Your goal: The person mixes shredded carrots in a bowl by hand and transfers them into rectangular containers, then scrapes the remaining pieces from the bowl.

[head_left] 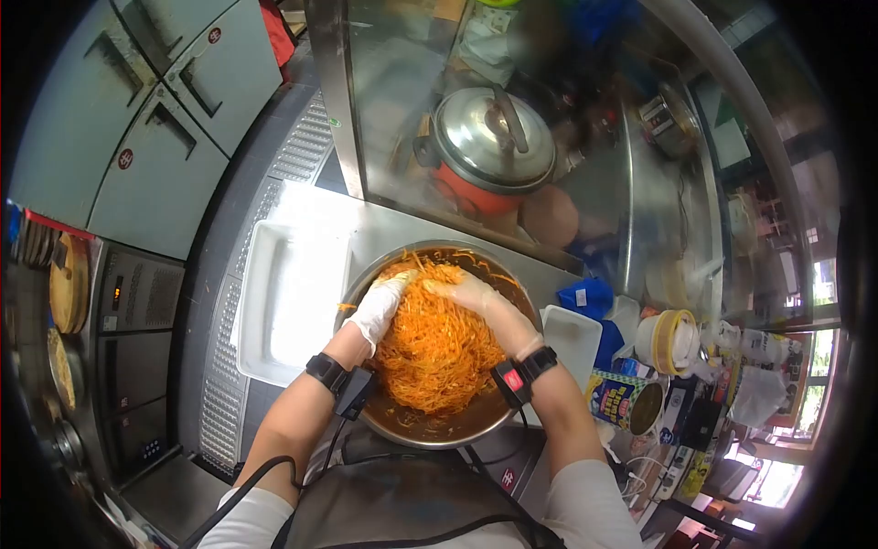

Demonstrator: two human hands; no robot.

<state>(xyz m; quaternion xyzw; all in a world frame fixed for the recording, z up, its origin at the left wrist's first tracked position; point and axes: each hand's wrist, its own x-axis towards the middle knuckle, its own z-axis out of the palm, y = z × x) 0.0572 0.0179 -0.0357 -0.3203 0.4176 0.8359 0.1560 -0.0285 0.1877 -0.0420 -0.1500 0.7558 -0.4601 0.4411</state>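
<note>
A large steel bowl (384,428) in front of me holds a heap of orange shreds that look like shredded carrot (439,357). My left hand (384,304), in a white glove, grips shreds at the far left of the heap, its fingertips sunk among them. From the right, my right hand (477,304) in a thin translucent glove also grips shreds near the bowl's far side. Its fingers point inward and are partly buried. Some strands cling to the bowl's inner wall, and a few hang over its left rim.
A white rectangular tray (256,316) lies left of the bowl, and a smaller white container (572,339) stands at its right. Behind a glass panel sits a red pot with a steel lid (494,137). Cans and packages crowd the right side; a grey cabinet (160,174) stands at left.
</note>
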